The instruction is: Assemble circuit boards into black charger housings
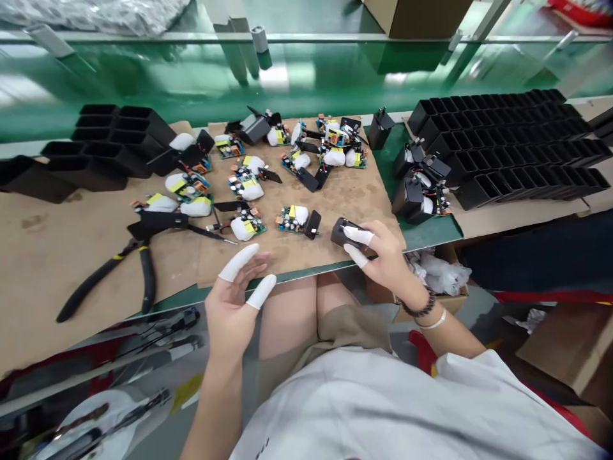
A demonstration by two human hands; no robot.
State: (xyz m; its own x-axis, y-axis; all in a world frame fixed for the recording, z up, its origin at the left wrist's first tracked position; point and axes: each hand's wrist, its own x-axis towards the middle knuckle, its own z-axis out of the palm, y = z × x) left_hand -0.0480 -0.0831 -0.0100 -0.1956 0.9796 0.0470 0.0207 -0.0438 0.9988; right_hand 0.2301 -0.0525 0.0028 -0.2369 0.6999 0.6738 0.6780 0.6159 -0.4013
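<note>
My right hand point(380, 252), with white finger cots on thumb and forefinger, grips a black plastic charger housing point(341, 233) at the cardboard's right front. My left hand point(239, 297), also wearing two white finger cots, is held at the bench's front edge with fingers apart and nothing in it. Just beyond it lies a circuit board with white glue and yellow tape point(248, 225). Another circuit board point(293, 217) with a small black end plate sits between the hands. Left of my left hand rest black-handled pliers point(143, 239) and a thin pointed tool point(211, 234).
Several black housings point(115, 150) stand at left, and rows of them point(507, 147) at right. More circuit boards point(335, 144) are heaped at the back of the cardboard mat point(354, 191). Partly filled housings point(416, 191) stand on the right. A box with clear plastic bags point(443, 275) is below the bench.
</note>
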